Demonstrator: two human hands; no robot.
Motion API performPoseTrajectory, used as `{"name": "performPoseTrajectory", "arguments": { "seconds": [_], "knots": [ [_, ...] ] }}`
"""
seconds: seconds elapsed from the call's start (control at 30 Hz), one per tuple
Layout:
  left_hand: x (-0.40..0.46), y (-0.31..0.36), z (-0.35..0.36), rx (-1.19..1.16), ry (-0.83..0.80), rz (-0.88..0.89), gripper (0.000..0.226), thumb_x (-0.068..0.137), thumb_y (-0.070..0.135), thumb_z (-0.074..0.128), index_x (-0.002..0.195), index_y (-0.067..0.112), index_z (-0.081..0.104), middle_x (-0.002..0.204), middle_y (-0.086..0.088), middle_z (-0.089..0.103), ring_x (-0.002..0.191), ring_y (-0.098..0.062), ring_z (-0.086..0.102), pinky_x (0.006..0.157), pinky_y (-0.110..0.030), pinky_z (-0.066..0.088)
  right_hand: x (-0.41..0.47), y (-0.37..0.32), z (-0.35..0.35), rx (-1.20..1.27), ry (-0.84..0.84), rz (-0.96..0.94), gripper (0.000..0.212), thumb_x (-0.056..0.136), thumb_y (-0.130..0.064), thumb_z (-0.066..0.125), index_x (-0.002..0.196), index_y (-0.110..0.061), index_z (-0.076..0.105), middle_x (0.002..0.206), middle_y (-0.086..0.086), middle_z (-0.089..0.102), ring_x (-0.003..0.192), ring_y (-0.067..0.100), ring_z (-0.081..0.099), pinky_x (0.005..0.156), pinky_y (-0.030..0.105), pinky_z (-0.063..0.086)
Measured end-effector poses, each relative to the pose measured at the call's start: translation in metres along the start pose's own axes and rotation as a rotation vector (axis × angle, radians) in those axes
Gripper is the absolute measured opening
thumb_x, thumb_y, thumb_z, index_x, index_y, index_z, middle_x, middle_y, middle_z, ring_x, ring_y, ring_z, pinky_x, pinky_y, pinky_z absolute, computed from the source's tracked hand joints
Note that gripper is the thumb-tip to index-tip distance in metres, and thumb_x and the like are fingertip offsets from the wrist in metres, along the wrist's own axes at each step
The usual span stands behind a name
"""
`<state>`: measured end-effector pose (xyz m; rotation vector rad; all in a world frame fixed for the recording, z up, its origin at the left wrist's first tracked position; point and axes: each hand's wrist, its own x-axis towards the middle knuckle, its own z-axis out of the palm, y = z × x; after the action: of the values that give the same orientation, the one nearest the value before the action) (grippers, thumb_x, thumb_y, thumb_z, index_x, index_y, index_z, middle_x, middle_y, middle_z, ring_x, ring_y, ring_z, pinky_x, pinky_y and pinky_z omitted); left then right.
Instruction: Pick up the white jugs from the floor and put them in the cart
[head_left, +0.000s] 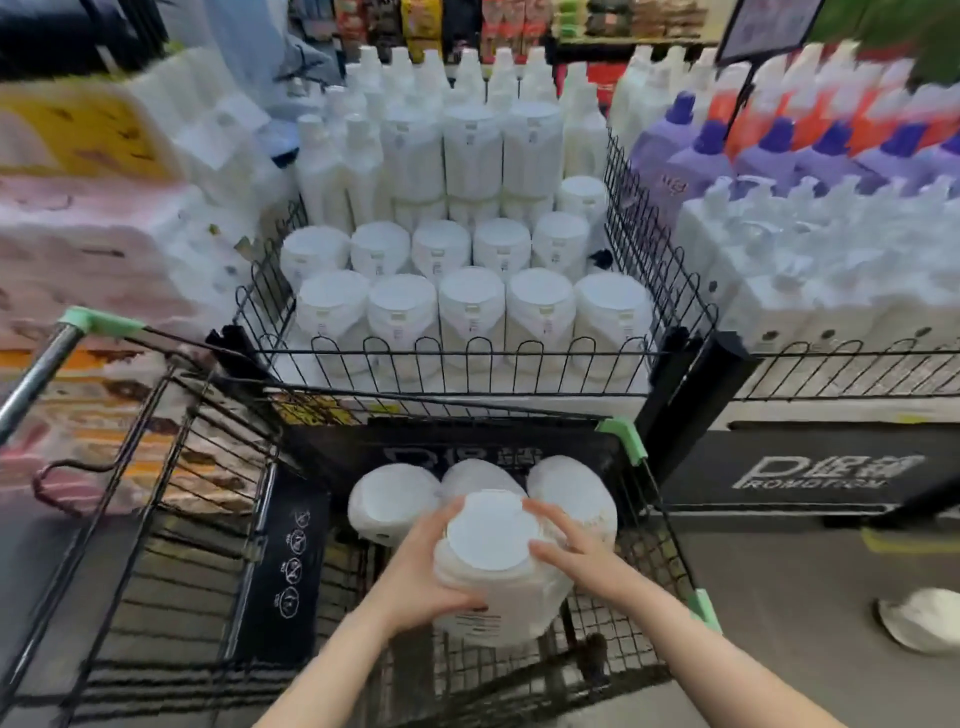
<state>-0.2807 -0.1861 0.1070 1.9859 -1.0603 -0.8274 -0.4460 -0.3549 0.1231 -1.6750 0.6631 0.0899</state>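
Both my forearms reach forward, bare. My left hand (415, 566) cups the left flank of what I hold, fingers curled beneath; my right hand (566, 540) presses opposite, fingers spread over its top.

The black base panel (810, 470) under the wire display bins carries white lettering whose lower line reads roughly "ROMOTION"; the larger characters above it are too blurred to read. Labels on the white jugs (470, 317) are too small to read.
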Motion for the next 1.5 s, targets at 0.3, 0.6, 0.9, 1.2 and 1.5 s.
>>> {"name": "performPoseTrajectory", "arguments": {
  "seconds": [0.3, 0.6, 0.9, 1.2, 1.5],
  "knots": [
    [0.024, -0.107, 0.011, 0.085, -0.212, 0.04, 0.114, 0.048, 0.057, 0.084, 0.14, 0.045, 0.02, 0.139, 0.018, 0.035, 0.13, -0.006, 0.032, 0.107, -0.033, 0.037, 0.04, 0.054, 0.066, 0.051, 0.127, 0.158, 0.044, 0.086, -0.033, 0.061, 0.119, -0.055, 0.041, 0.124, -0.011, 0.042, 0.116, 0.009, 0.04, 0.093, 0.018, 0.033],
    [0.045, -0.207, 0.025, 0.171, -0.15, -0.047, 0.118, 0.045, 0.069, 0.08, 0.141, 0.044, 0.016, 0.143, 0.015, 0.026, 0.131, -0.005, 0.021, 0.109, -0.029, 0.026, 0.124, 0.12, 0.109, 0.102, 0.069, 0.207, 0.058, 0.082, -0.016, 0.066, 0.133, -0.029, 0.041, 0.113, -0.02, 0.042, 0.105, -0.005, 0.044, 0.083, 0.0, 0.036],
    [0.028, -0.253, 0.001, 0.586, -0.145, 0.124, 0.105, 0.067, 0.013, 0.08, 0.145, 0.039, 0.014, 0.155, -0.019, 0.007, 0.143, -0.034, 0.008, 0.108, -0.051, 0.029, 0.155, 0.125, 0.167, -0.021, 0.079, 0.178, 0.069, 0.08, -0.029, 0.067, 0.139, -0.032, 0.031, 0.127, 0.01, 0.046, 0.118, 0.016, 0.038, 0.094, 0.025, 0.029],
    [0.019, -0.262, -0.019, 0.685, -0.191, 0.081, 0.105, 0.069, 0.016, 0.075, 0.144, 0.039, 0.005, 0.158, -0.007, 0.003, 0.145, -0.026, 0.002, 0.112, -0.052, 0.027, 0.162, 0.131, 0.182, -0.003, 0.022, 0.174, 0.074, 0.081, -0.027, 0.065, 0.142, -0.039, 0.024, 0.136, 0.004, 0.039, 0.13, 0.016, 0.034, 0.107, 0.031, 0.029],
    [0.021, -0.174, -0.055, 0.576, -0.142, 0.066, 0.08, 0.068, 0.068, 0.045, 0.138, 0.029, 0.038, 0.147, -0.002, 0.035, 0.132, -0.023, 0.037, 0.106, -0.04, 0.035, 0.099, 0.076, 0.121, 0.013, 0.092, 0.247, 0.042, 0.088, -0.029, 0.057, 0.13, -0.03, 0.048, 0.125, 0.003, 0.054, 0.112, 0.013, 0.054, 0.094, 0.028, 0.046]
  ]
}}
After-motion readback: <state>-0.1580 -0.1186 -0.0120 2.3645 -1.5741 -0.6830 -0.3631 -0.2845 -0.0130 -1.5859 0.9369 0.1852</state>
